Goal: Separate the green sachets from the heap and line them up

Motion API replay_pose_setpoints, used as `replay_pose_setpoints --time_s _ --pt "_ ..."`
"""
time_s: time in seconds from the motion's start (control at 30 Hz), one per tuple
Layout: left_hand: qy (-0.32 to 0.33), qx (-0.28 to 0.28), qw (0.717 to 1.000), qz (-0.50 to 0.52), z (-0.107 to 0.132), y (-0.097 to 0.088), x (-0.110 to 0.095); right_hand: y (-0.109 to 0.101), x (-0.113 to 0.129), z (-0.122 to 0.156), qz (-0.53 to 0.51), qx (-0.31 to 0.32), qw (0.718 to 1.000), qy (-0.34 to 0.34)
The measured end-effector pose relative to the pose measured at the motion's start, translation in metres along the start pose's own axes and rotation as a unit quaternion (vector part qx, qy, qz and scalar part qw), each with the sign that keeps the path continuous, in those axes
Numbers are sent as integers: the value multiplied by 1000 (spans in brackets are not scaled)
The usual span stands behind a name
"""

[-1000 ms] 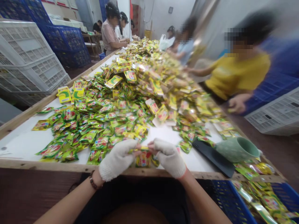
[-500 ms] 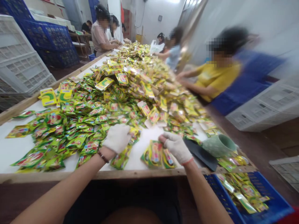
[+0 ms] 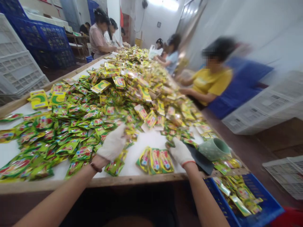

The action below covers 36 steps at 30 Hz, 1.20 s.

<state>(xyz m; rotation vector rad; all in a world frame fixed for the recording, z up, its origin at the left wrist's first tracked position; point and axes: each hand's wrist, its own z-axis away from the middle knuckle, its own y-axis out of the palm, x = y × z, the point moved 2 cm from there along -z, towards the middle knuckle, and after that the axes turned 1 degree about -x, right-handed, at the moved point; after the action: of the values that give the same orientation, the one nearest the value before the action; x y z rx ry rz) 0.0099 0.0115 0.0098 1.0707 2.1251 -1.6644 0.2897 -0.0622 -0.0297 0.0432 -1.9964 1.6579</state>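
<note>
Across the white tabletop (image 3: 148, 142), a long mound of yellow packs (image 3: 148, 91), with a spread of green sachets (image 3: 75, 126) nearer the hands, thickest ahead of and to the left of the left hand (image 3: 113, 144). Beside the wooden rim (image 3: 142, 180) at far left, two flat yellow packs (image 3: 39, 99). On the other side, crowding the space past the right hand (image 3: 181, 152), a dark flat object (image 3: 200, 161) and, just beside it, a green cup (image 3: 210, 149) tipped over, mouth turned rightward. Below the near right corner, a blue basket (image 3: 271, 200) partly filled with more packs. Along the table's sides, other people at work, among them a person in pink (image 3: 97, 39) and a person in yellow (image 3: 211, 86). Behind them, stacked blue crates (image 3: 50, 41) at left and white crates (image 3: 251, 115) at right.

Blurred: much of the mound's right half, and the fingers of both gloved hands. Partly hidden behind the left wrist: a small cluster of sachets (image 3: 116, 166). Cut off at the bottom: both forearms and the basket. Too small to make out: most of the printing.

Just left of the right hand and slightly lower, close to the near rim: three sachets (image 3: 155, 160) side by side, faces up, the leftmost slanted and partly overlapped by its neighbour. Impossible to tell whether touching that hand, or whether its fingers are empty. Well apart from this row, the left hand, fingertips among blurred packs (image 3: 132, 135); grip or no grip, impossible to tell.
</note>
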Motion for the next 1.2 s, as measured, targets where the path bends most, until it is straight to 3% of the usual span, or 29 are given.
replay_pose_setpoints --time_s 0.03,0.1,0.2,0.3,0.4,0.53,0.63,0.73,0.8,0.87,0.93,1.0,1.1,1.2 --pt "-27 13 995 95 4 -1 1 0 0 -1 -42 -27 998 -28" --pt "-95 50 956 274 11 1 1 -2 4 1 -128 -74 986 -74" --pt "-177 78 884 425 19 10 -3 -8 24 12 -294 -39 950 -99" --pt "-166 102 864 465 25 20 -14 -15 55 25 -411 79 899 -127" --pt "-159 149 847 484 30 25 -25 -16 81 30 -414 162 879 -173" --pt "-141 162 823 525 34 23 -34 -9 94 24 -392 167 883 -195" --pt "-129 166 817 537 31 22 -36 -3 94 19 -371 110 904 -183" --pt "-110 168 826 526 23 27 -37 -1 93 16 -359 60 915 -175" --pt "-79 162 838 514 17 31 -39 -1 93 13 -373 79 905 -189" --pt "-51 130 875 464 11 35 -37 0 91 4 -404 100 894 -168" --pt "-27 64 927 369 4 36 -32 2 85 -10 -450 96 883 -97" --pt "2 0 960 281 -2 35 -26 9 81 -28 -502 110 858 -27" --pt "37 -24 971 236 -9 35 -18 24 85 -57 -548 139 825 11" --pt "41 -4 976 215 -10 37 -14 35 101 -82 -551 115 827 -9"
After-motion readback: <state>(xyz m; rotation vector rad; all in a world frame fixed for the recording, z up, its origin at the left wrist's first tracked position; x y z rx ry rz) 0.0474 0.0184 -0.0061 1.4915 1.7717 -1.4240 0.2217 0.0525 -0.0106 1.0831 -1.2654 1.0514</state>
